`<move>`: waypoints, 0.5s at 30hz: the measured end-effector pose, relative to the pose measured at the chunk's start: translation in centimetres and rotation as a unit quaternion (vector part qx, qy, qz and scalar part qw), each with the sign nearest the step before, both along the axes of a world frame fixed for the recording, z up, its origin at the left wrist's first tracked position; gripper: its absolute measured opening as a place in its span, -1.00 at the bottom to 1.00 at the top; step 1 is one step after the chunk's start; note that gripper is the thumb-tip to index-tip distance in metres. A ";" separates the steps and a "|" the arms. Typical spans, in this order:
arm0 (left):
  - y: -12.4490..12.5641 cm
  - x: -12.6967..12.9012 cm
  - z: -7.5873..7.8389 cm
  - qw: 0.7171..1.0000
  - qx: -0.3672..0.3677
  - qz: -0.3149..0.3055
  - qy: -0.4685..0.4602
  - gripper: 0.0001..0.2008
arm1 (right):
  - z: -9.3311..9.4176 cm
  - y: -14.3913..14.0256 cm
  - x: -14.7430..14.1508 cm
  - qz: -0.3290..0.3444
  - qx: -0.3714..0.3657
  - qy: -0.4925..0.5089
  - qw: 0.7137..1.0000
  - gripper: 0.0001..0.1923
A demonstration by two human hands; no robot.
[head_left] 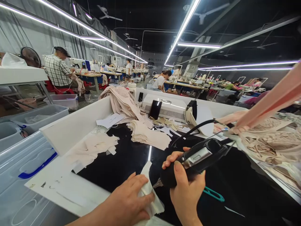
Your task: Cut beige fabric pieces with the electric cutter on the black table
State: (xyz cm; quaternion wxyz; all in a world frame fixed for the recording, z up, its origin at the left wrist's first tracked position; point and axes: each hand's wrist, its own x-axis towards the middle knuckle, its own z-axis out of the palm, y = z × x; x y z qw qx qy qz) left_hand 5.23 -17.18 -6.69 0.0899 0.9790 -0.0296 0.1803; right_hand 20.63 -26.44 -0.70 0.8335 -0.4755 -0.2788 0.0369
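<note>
On the black surface point(122, 160), at the 6 o'clock edge of the view, two hands work close together. Left hand point(128, 201): lies flat, fingers spread, pressing down one pale fabric piece point(148, 188); its grip is a flat press, not a closed grasp. The piece is narrow, off-white and slightly creased, running from under the fingers toward 12 o'clock. Right hand point(185, 188): grip closed around one handheld tool point(195, 160). The tool has a black body with a silver metal plate on its upper face and a rounded black nose pointing toward 9 o'clock, just beside the fabric piece. One black cable point(192, 130) leaves its rear toward 1 o'clock. One teal handle point(213, 194) lies on the surface at 3 o'clock of the right hand, partly hidden by it. Two stacks of beige cut pieces point(148, 133) lie at 11 and 12 o'clock, with one white box-shaped unit point(168, 108) behind them. Clear plastic bins point(35, 117) stand at 9 o'clock.
</note>
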 end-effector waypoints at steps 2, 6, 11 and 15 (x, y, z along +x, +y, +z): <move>0.0 0.0 0.1 1.000 -0.004 -0.003 -0.003 -0.43 | -0.1 0.1 -0.1 0.003 0.000 -0.001 1.000 -0.61; -0.1 0.1 0.0 1.000 -0.002 -0.004 -0.019 -0.50 | 0.1 0.3 -0.4 -0.001 -0.003 -0.003 1.000 -0.65; -0.1 0.1 -0.3 1.000 0.010 -0.003 -0.025 -0.48 | 0.3 0.5 -0.3 -0.010 -0.005 0.006 1.000 -0.65; 0.0 0.1 -0.3 1.000 0.010 -0.001 -0.024 -0.51 | 0.2 1.0 -0.1 -0.003 0.018 0.003 1.000 -0.61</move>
